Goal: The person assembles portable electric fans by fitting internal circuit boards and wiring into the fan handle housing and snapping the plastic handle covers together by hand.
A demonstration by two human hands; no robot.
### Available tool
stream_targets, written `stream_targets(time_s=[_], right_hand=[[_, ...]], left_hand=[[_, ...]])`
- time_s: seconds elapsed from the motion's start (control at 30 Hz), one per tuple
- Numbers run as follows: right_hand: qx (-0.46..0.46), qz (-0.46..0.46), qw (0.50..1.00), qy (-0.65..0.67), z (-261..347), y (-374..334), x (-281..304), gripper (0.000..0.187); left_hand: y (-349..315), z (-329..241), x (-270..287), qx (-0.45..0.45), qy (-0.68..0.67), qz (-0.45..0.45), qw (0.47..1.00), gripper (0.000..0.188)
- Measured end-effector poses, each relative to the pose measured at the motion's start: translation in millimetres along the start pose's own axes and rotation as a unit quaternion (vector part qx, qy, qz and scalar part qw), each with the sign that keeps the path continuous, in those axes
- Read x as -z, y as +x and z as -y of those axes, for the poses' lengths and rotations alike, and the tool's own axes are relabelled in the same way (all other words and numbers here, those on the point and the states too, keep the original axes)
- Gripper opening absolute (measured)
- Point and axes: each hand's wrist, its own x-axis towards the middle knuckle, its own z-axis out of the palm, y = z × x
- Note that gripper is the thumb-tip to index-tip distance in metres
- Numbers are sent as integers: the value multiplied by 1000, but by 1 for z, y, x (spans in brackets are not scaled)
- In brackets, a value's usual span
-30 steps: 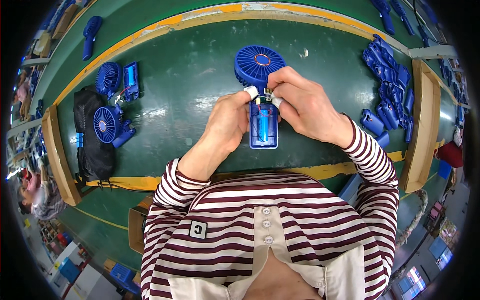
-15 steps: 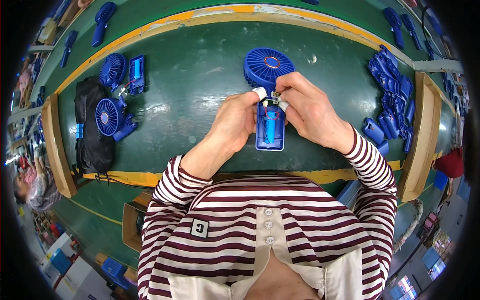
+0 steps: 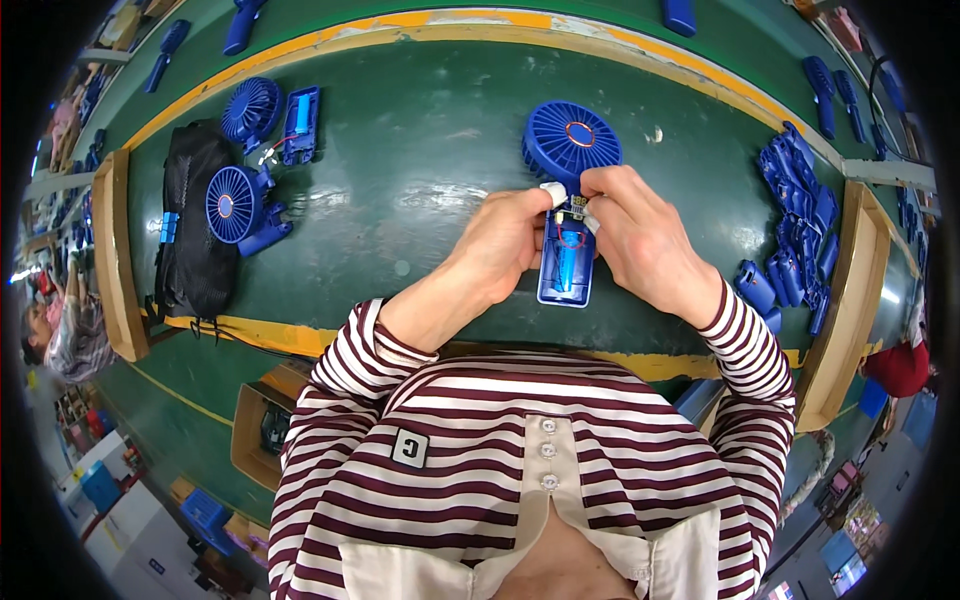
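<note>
A blue handheld fan (image 3: pixel 572 142) lies on the green bench in front of me, round grille at the far end. Its opened handle (image 3: pixel 564 286) points toward me and bares a light-blue battery cell (image 3: pixel 568 258), thin red wires and a small circuit board (image 3: pixel 577 207). My left hand (image 3: pixel 508 238) grips the handle's left side, its thumb in a white finger cover near the board. My right hand (image 3: pixel 640 228) is closed at the board's right edge, thumb and fingers pinched together, a white cover on one digit. What lies between those right fingertips is hidden.
Two more opened blue fans (image 3: pixel 232 205) lie at left beside a black mesh pouch (image 3: pixel 196 240). Blue handle shells (image 3: pixel 795 210) are piled at right. Cardboard strips (image 3: pixel 845 310) edge both bench ends. Beyond a yellow-edged ledge (image 3: pixel 400 28) lie more fans. An open carton (image 3: pixel 262 425) stands below at left.
The view has shifted, so the bench items sit differently in the picture. Both hands keep their hold at the fan's circuit board, and the right fingers have shifted slightly.
</note>
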Motion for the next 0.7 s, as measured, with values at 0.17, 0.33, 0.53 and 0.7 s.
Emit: stream_targets(time_s=[0.17, 0.33, 0.53, 0.7], right_hand=[[-17, 27, 999, -10, 3, -2, -1, 21], [7, 47, 996, -70, 4, -2, -3, 13], [36, 53, 994, -84, 4, -2, -6, 16], [50, 59, 993, -94, 3, -3, -8, 16]], left_hand=[[-1, -2, 5, 31, 15, 25, 999, 25], [-4, -7, 3, 61, 49, 26, 997, 23], [0, 6, 11, 10, 133, 35, 990, 14], [2, 11, 14, 3, 139, 43, 989, 12]])
